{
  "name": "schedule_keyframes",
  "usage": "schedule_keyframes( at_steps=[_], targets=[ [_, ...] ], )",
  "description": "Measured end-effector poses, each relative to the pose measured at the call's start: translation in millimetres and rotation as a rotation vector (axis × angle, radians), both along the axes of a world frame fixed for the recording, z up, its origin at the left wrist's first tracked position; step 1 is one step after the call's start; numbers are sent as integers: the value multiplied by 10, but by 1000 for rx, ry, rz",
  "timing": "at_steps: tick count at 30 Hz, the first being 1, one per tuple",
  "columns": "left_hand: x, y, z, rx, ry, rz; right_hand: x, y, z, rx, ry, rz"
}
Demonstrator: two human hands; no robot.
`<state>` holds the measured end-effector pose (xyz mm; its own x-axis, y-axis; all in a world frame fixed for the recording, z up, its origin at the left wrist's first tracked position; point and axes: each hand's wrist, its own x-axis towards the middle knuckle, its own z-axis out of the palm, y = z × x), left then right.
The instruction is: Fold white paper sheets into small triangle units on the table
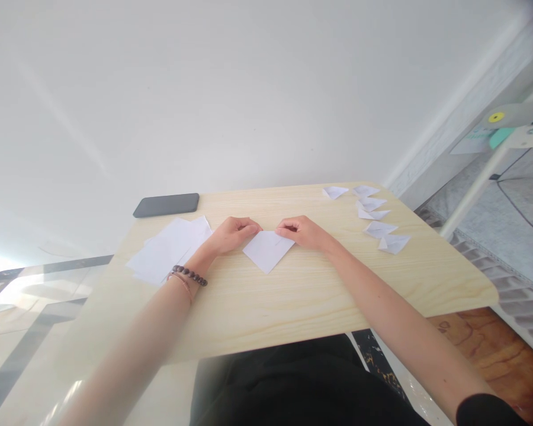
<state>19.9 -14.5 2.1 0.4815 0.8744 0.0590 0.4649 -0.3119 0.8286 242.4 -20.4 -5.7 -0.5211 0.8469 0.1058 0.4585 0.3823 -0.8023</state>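
Observation:
A small white sheet of paper point(269, 253) lies on the pale wooden table in front of me, one corner pointing toward me and its far edge straight, as if folded over. My left hand point(235, 233) pinches the left end of that far edge between thumb and fingers. At the right end, my right hand point(305, 232) has its thumb and fingers closed on the same paper. Beside my left wrist lies a loose stack of white paper sheets point(171, 245). Several folded paper pieces point(394, 243) sit at the table's far right.
A dark phone point(166, 205) rests at the table's back left corner. The table point(257, 313) stands against a white wall. To the right, beyond the table, is a white metal frame point(475, 189) with a cable near it.

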Motion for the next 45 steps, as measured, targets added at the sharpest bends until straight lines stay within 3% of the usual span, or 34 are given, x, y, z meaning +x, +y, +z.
schedule_keyframes(
  at_steps=[6,22,29,39,45],
  targets=[
    [42,0,-31,66,33,-66,-126,-36,21,78,-55,-17],
    [-24,36,-21,49,29,-5,73,-5,78,-70,-67,0],
    [-7,32,-38,66,39,-39,-126,-53,34,122,-123,-48],
    [-53,41,-66,63,-100,-102,101,17,35,39,-107,2],
    [-31,43,-126,119,-113,-148,-4,2,-1,224,-152,-49]
  ],
)
